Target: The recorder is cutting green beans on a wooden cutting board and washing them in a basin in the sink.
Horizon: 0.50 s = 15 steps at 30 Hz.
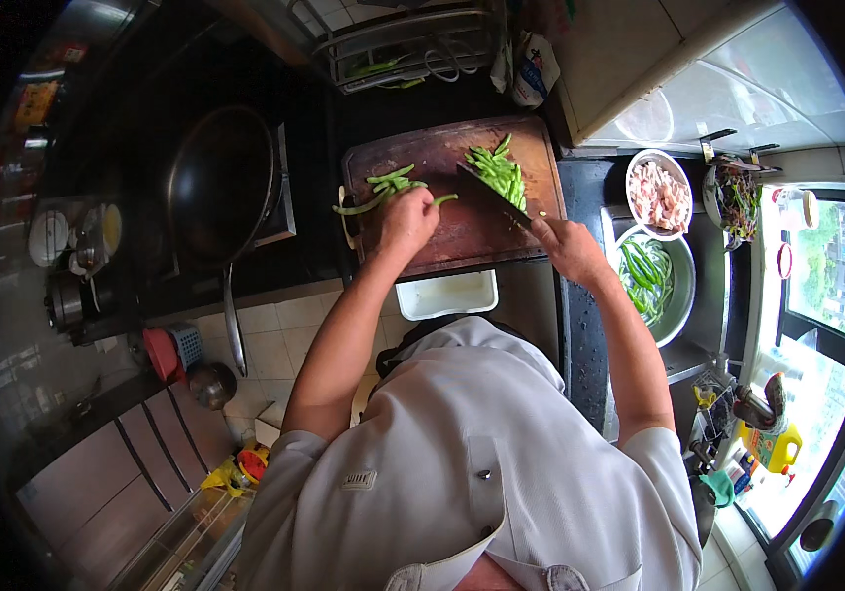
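Observation:
A brown cutting board [452,221] lies on the dark counter. My left hand [409,220] is on its left part, fingers closed over green bean pods [390,179], several of which stick out beyond the fingertips. In my right hand [568,247] is the handle of a dark-bladed kitchen knife [494,195], its blade slanting up and left across the board. Against the far side of the blade lies a pile of cut green pieces [498,171]. Below the board's near edge a white plastic bin [448,295] shows.
A wok [221,188] sits on the stove at left, its handle pointing towards me. At right stand a bowl of cut raw meat [659,195] and a metal basin [681,295] with green peppers and sliced pale vegetable. A metal rack [407,44] is behind the board.

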Tool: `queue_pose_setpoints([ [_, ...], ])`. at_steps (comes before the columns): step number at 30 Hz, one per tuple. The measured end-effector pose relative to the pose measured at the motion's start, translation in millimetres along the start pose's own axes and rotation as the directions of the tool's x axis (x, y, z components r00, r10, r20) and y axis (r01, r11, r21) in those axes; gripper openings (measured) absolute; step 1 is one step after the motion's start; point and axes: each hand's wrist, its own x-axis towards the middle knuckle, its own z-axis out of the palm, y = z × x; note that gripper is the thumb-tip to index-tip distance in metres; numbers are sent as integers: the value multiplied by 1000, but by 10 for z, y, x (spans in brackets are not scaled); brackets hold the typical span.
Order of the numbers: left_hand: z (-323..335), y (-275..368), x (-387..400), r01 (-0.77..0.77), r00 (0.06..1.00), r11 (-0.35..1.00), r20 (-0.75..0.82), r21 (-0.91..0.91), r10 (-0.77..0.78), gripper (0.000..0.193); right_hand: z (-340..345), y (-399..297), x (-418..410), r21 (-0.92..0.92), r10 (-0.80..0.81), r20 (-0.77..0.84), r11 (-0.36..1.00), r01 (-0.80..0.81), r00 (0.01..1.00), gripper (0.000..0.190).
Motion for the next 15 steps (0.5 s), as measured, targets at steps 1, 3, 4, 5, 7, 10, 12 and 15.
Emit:
queue_pose_setpoints([
  [1, 48, 12, -37, -74, 997, 997, -1, 25, 74, 10, 6, 6, 14, 5, 24, -21, 1000, -24, 999, 48],
  [3, 131, 65, -111, -97, 995, 995, 38, 35, 95, 10, 91, 59, 31, 17, -9, -83, 1000, 10, 996, 49],
  [4, 140, 121, -134, -150, 988, 984, 52, 96, 146, 9, 121, 79, 24, 31, -40, -148, 999, 45, 988, 51],
  [5, 150, 157, -153, -203, 978, 967, 69, 155, 194, 8, 141, 98, -4, 25, -40, -143, 999, 44, 989, 51],
  [7, 180, 136, -184, -230, 973, 964, 24, 136, 229, 3, 135, -17, -117, 108, -109, -178, 986, 129, 978, 52],
  [10, 179, 94, -222, -304, 950, 939, -18, 161, 310, 5, 153, -41, -234, 150, -55, -100, 986, 70, 993, 51],
  [12, 196, 71, -244, -345, 934, 923, -35, 171, 355, 7, 144, -94, -300, 108, -61, -81, 992, 69, 995, 51],
  [15, 236, 38, -242, -365, 925, 908, -34, 204, 379, 7, 103, -220, -354, 30, -25, -10, 999, 25, 1000, 48],
])
